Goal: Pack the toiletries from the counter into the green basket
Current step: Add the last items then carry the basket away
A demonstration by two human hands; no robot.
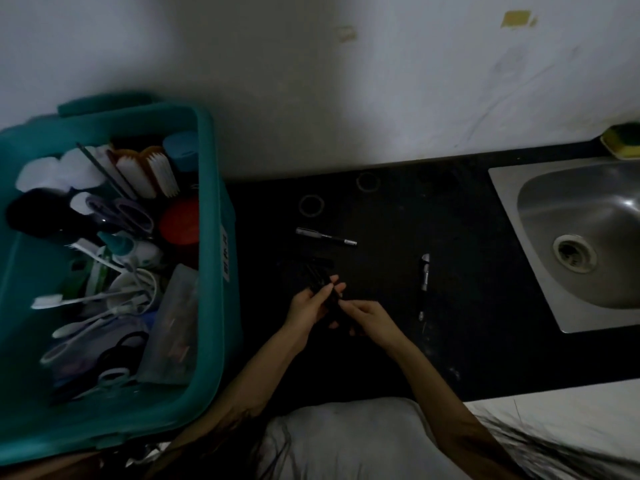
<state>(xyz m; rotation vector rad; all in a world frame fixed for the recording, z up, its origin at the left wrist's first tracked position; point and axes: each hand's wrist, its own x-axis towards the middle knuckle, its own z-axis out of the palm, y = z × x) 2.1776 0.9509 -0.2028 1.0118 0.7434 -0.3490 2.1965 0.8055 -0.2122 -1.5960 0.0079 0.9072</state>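
Observation:
The green basket (211,188) stands at the left on the black counter (467,341), filled with several toiletries: brushes, toothbrushes, scissors, a red round case. My left hand (308,306) and my right hand (370,318) meet over the counter's middle, both gripping a bundle of thin black sticks (320,277) that is hard to make out against the dark top. A black pen with silver ends (325,236) lies beyond the hands. A second black and silver stick (425,271) lies to the right of them.
Two faint ring marks (311,205) show on the counter near the wall. A steel sink (575,237) is set into the right side, with a yellow-green sponge (620,140) behind it. The white wall (346,81) runs close behind.

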